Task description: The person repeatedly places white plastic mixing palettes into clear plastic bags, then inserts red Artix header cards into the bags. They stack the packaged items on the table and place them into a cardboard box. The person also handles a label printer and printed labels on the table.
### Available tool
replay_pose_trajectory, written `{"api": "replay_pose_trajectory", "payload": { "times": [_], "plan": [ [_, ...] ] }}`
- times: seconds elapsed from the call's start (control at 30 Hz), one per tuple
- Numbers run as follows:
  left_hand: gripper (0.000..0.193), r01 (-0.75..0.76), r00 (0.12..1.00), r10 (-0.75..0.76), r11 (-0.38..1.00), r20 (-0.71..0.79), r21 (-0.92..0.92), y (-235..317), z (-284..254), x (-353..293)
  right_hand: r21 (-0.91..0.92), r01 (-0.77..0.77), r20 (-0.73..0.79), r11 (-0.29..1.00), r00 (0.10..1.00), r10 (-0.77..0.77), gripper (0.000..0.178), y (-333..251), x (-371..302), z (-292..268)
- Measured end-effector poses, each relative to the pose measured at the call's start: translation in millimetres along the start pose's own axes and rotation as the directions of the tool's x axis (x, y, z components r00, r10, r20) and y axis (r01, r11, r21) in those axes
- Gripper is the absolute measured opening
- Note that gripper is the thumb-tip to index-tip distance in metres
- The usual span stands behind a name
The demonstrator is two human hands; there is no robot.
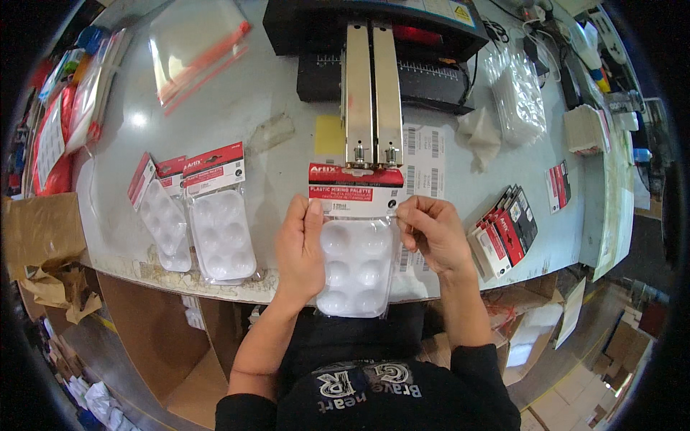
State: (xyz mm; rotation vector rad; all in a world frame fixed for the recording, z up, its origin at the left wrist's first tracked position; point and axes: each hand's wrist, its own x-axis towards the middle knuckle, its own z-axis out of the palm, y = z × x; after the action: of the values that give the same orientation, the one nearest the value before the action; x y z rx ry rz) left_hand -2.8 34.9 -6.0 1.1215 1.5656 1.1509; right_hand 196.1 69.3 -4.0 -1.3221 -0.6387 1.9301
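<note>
A white plastic mixing palette (355, 275) with round wells sits in a clear bag, topped by a red and white header card (356, 198). My left hand (302, 244) is closed on the pack's left side, thumb on the card's lower left corner. At the card's lower right corner, my right hand (438, 237) pinches the edge between thumb and fingers. The card's top edge lies under the front end of a stapling machine's two long metal arms (371, 93). The pack's lower end hangs past the table edge.
Several bagged palettes (224, 233) lie left. Folded header cards (504, 231) are piled right, with another card (558, 185) beyond. Clear bags (194, 54) lie back left; a plastic-wrapped bundle (517, 97) is back right. Cardboard boxes (154, 337) stand below the table (277, 190).
</note>
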Motion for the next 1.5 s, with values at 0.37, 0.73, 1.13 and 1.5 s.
{"api": "replay_pose_trajectory", "payload": {
  "times": [0.37,0.73,1.13,1.5],
  "plan": [
    [0.023,0.240,0.970,-0.226,0.943,0.084,-0.231,-4,-3,-5,0.162,-0.200,0.093,0.966,0.978,0.187,0.015,8,-13,-1],
    [0.027,0.131,0.991,-0.127,0.979,0.039,-0.157,13,-6,2,0.000,-0.073,0.041,0.997,0.997,0.073,0.009,-14,-17,14],
    [0.026,-0.031,0.999,0.032,0.999,-0.031,0.009,-26,11,43,0.078,0.179,-0.044,0.981,0.983,-0.176,0.009,2,33,1],
    [0.013,0.128,0.883,0.322,0.534,-0.341,0.836,17,-110,37,-0.985,0.067,-0.070,0.156,0.676,-0.733,0.090,-38,-78,-103]
  ]
}}
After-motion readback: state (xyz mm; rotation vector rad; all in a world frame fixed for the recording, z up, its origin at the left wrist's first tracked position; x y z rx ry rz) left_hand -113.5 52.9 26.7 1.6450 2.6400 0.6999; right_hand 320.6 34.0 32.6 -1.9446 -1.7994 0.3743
